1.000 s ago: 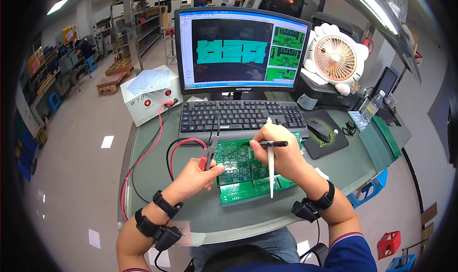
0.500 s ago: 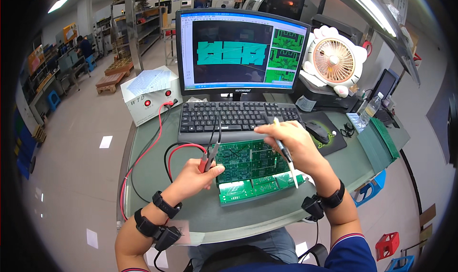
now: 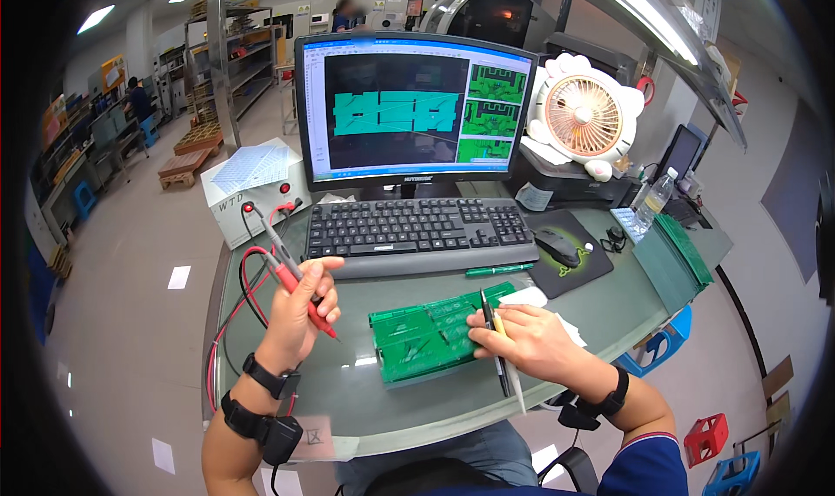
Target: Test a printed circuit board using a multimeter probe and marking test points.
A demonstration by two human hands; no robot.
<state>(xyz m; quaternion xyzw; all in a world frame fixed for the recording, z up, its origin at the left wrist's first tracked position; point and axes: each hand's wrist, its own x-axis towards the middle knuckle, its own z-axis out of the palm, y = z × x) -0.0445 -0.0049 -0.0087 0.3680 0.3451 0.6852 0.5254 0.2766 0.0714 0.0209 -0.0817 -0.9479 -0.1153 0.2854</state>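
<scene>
**Probes lifted, board under my right hand**

My left hand sits left of centre in the frame, raised off the tabletop with the fingers curled shut around the red test probe; a second, grey-black probe runs up out of the same grip toward the upper left. Their tips do not touch the board. The red and black leads loop along the left edge of the tabletop and run up to the white tester box in the left middle of the frame.

My right hand lies just right of centre, fingers bent and pressing on the right end of the green circuit board panel, which lies flat on the tabletop at the centre, slightly tilted in the picture. Tucked under the fingers of that hand are a black pen and a pale stick-like tool, both pointing toward the lower edge.

Behind the board lies the black keyboard, with a green pen just below its right end. The monitor stands upper centre, showing green board layouts. The mouse rests on its mat at the right, and a small white fan stands upper right.
</scene>
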